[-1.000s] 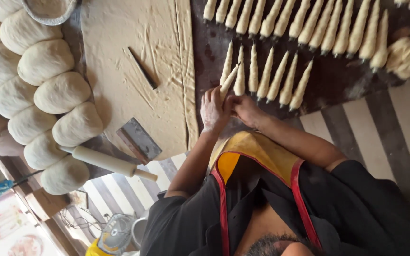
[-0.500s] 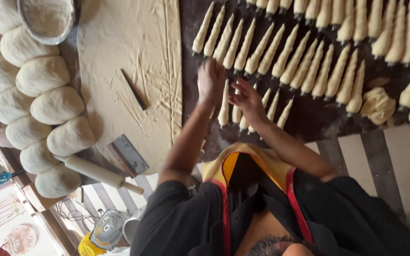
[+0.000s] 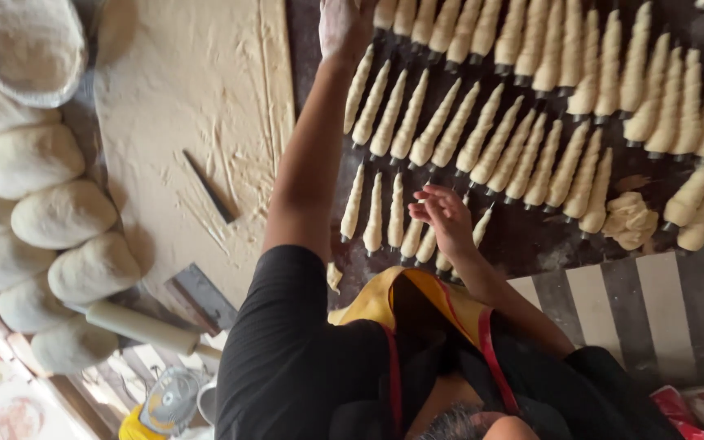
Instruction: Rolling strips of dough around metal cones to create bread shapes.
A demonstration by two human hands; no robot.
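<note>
Dark baking tray fills the right side and carries rows of rolled dough cones. Left of the tray lies a floured cloth, with a thin dark stick on it. Further left of the tray stand round dough balls, and below them a rolling pin. The left hand reaches to the far rows at the tray's left edge (its fingers are cut off, so I cannot tell its grip). The right hand hovers over the nearest short row, fingers spread loosely, holding nothing.
</note>
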